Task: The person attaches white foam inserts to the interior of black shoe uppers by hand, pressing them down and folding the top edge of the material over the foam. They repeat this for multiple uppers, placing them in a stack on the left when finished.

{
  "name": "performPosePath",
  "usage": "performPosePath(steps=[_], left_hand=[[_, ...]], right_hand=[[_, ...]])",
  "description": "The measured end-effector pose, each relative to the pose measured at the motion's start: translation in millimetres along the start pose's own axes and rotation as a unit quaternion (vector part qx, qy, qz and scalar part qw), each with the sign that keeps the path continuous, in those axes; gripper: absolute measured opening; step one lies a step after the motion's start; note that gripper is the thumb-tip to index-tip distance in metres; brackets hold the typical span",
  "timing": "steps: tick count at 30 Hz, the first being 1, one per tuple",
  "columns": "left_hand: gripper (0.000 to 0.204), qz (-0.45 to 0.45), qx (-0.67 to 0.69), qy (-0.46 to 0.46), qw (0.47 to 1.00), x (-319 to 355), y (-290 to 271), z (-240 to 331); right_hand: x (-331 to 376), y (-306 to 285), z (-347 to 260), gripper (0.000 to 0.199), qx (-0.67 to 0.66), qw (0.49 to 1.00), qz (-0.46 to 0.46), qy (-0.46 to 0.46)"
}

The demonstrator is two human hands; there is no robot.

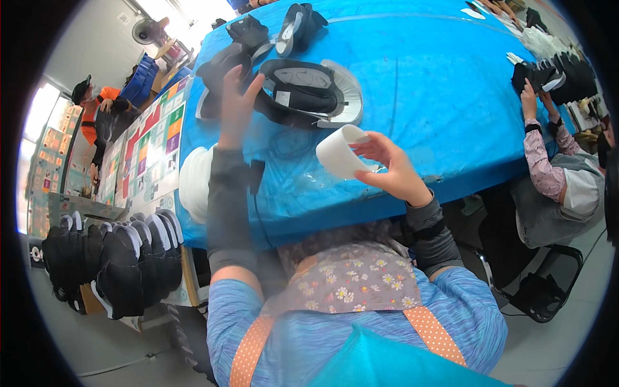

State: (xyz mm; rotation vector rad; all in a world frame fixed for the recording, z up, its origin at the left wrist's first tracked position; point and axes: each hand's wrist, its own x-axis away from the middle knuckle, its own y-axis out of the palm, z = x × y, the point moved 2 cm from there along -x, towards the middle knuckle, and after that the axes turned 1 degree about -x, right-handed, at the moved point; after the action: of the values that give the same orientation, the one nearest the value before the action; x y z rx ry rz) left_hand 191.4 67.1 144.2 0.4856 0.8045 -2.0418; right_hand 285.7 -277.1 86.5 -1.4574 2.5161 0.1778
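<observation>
My right hand (394, 169) grips a white curved band (338, 152), thumb underneath and fingers over its edge, held above the near part of the blue-covered table (412, 84). My left hand (238, 106) is raised and smeared by motion, its fingers apart with nothing seen in them. It is nearest to a black padded piece (300, 90), like a shoe upper, lying with its hollow side up and a pale gathered rim at its right end. Beside my left forearm stands a stack of white curved pieces (195, 184).
More black pieces (248, 35) lie on the table's far left. A row of black uppers with white edges (119, 258) stands at lower left. One co-worker (548, 158) handles black pieces at right; another person in orange (97, 106) is at far left. A black chair (535, 284) is at right.
</observation>
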Motion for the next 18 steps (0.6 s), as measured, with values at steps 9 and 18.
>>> performPosePath(steps=[9,18], left_hand=[[0.061,-0.112,0.077,-0.253,0.958,18,-17,-22],[0.060,-0.180,0.055,-0.268,0.945,133,-79,56]], right_hand=[[16,-7,-15,0.081,-0.023,0.999,0.027,0.002],[-2,37,-46,0.079,-0.007,0.999,-0.045,-0.017]])
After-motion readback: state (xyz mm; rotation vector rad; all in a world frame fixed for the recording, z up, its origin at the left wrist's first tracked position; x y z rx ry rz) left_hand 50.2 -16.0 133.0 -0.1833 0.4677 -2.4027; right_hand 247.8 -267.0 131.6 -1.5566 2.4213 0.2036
